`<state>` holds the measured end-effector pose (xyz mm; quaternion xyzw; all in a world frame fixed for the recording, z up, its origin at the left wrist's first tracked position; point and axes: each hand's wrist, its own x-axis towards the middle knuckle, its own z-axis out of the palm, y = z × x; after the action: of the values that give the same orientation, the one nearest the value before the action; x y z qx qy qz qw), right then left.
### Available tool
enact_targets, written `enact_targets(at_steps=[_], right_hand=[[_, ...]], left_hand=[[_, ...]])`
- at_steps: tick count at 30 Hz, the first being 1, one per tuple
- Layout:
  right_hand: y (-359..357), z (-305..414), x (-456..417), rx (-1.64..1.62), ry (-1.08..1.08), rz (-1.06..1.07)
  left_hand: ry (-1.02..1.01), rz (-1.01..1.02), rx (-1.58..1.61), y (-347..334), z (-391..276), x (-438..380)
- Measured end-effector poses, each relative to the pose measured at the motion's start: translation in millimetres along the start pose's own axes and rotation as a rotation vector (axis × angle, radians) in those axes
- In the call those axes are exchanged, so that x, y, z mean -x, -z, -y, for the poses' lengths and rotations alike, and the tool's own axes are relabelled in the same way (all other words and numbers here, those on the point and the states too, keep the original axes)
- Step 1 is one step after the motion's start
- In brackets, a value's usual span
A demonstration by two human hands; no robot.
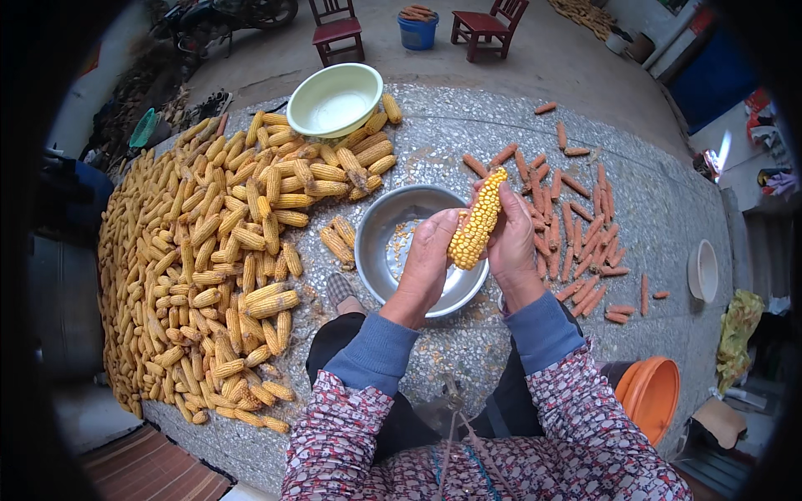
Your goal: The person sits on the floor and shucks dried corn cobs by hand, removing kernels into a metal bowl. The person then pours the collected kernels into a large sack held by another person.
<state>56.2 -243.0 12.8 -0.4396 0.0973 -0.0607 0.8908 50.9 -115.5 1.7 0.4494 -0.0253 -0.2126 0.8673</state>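
Both my hands grip one ear of dried yellow corn (477,219) and hold it tilted above a metal basin (383,282). My left hand (426,257) is on its lower left side, with the thumb against the kernels. On the other side, my right hand (515,244) wraps the ear, thumb up along its edge. Kernels still cover the face of the ear turned to me; its far side is hidden. Inside the basin lie some loose corn kernels (401,241). Two or three ears of corn (338,243) touch or lie close to the basin's left side.
A large heap of corn ears (207,275) spreads over the left. At its far end rests a pale green basin (335,100). Bare reddish cobs (583,241) lie scattered to the right. An orange bucket (658,397) is near my right knee; two red chairs (338,30) and a blue bucket (418,32) stand beyond.
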Motion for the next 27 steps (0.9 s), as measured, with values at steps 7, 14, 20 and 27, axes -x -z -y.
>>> enact_targets(at_steps=[7,14,20,27], right_hand=[[1,-2,-6,-0.124,0.010,-0.122],[9,-1,-8,-0.115,0.018,-0.108],[13,-7,-13,-0.189,0.014,-0.175],[4,-14,-8,-0.101,0.099,-0.215]], left_hand=[[0.040,0.006,0.083,-4,3,2],[0.091,-0.027,0.179,-9,3,1],[0.035,0.018,0.179,-15,2,4],[0.035,-0.185,0.196,-6,22,3]])
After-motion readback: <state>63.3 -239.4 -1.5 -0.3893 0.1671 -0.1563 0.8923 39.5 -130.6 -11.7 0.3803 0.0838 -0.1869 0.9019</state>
